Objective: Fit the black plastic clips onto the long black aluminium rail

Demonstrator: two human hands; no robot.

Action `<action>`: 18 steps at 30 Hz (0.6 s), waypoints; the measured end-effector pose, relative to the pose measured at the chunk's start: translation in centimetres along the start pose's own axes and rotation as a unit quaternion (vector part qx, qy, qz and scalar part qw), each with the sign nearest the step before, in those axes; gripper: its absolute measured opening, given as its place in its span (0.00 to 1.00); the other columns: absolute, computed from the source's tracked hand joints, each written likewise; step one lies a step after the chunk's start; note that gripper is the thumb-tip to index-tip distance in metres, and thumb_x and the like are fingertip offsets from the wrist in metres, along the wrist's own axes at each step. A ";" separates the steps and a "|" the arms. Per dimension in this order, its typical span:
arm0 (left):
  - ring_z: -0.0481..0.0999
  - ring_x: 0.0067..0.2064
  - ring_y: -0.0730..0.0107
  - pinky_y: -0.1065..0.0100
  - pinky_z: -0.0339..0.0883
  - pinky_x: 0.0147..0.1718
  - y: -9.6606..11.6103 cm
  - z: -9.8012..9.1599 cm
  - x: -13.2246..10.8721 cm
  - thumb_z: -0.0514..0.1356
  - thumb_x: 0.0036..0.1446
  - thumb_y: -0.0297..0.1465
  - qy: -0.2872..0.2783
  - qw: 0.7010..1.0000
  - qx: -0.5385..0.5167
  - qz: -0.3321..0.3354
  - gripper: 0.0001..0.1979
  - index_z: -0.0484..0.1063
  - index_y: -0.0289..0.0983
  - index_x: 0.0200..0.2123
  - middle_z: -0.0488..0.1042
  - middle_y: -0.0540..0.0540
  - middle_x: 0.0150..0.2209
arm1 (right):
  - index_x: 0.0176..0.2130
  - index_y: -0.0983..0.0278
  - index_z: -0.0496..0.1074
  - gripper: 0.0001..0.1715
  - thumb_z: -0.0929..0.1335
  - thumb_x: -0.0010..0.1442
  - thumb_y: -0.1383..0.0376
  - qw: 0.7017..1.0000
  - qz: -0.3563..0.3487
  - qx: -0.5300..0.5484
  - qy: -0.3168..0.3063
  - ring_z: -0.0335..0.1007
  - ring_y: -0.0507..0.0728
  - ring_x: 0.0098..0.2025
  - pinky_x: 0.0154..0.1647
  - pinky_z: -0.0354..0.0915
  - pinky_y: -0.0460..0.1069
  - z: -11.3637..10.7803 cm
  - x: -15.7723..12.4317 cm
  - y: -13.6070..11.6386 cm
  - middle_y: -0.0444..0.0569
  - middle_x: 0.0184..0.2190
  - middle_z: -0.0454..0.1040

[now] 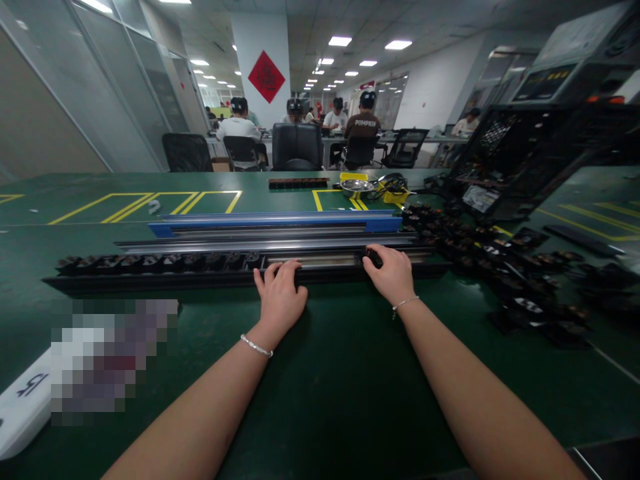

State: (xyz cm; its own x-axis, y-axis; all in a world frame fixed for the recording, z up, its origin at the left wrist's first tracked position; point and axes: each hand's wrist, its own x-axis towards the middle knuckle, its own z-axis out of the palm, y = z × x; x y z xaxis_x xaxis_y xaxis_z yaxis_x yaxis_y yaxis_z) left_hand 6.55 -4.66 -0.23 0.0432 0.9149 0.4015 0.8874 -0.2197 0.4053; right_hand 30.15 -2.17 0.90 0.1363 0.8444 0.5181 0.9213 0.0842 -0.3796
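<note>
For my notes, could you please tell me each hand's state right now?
Left hand: open, touching the black rail.
Right hand: closed, holding a small black part.

The rail (150, 283) has small parts (173, 262) along its left, a heap (493, 257) beyond its right.

Office-type room doubling as an assembly workshop. Green desk (350, 400) with yellow marked-out zones (173, 193) along the far edge. Long metal rails (270, 245) across its middle, heap of small black parts (500, 267) toward the right edge, what looks like an opened computer case (510, 160) near the far right corner. Past the far edge: black office chairs (297, 148), several people (363, 125) seated at other desks. Ceiling light panels (340, 41), glass-like partition (105, 80) past the left edge, white pillar (260, 37) with red diamond sign (267, 77).
</note>
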 end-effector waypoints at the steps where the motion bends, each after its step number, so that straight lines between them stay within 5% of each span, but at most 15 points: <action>1: 0.60 0.58 0.54 0.38 0.34 0.62 0.0 0.0 0.0 0.54 0.48 0.28 0.000 1.000 0.001 0.000 0.23 0.65 0.44 0.50 0.70 0.48 0.55 | 0.44 0.59 0.72 0.18 0.63 0.56 0.57 1.000 -0.001 -0.001 0.000 0.67 0.63 0.48 0.55 0.53 0.62 0.0 0.0 0.0 0.52 0.43 0.75; 18: 0.60 0.58 0.55 0.37 0.34 0.61 -0.1 0.1 0.0 0.54 0.48 0.28 0.006 1.000 -0.002 0.003 0.23 0.65 0.45 0.50 0.70 0.50 0.55 | 0.44 0.59 0.72 0.18 0.63 0.55 0.58 1.000 0.000 -0.005 -0.002 0.69 0.63 0.45 0.53 0.56 0.62 -0.2 0.1 0.2 0.52 0.40 0.76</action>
State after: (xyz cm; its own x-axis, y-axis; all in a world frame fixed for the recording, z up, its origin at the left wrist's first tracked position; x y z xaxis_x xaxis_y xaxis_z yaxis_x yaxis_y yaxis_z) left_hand 6.52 -4.63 -0.40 0.0424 0.9093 0.4139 0.8849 -0.2265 0.4070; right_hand 30.39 -2.18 1.02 0.1360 0.8463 0.5151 0.9250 0.0777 -0.3719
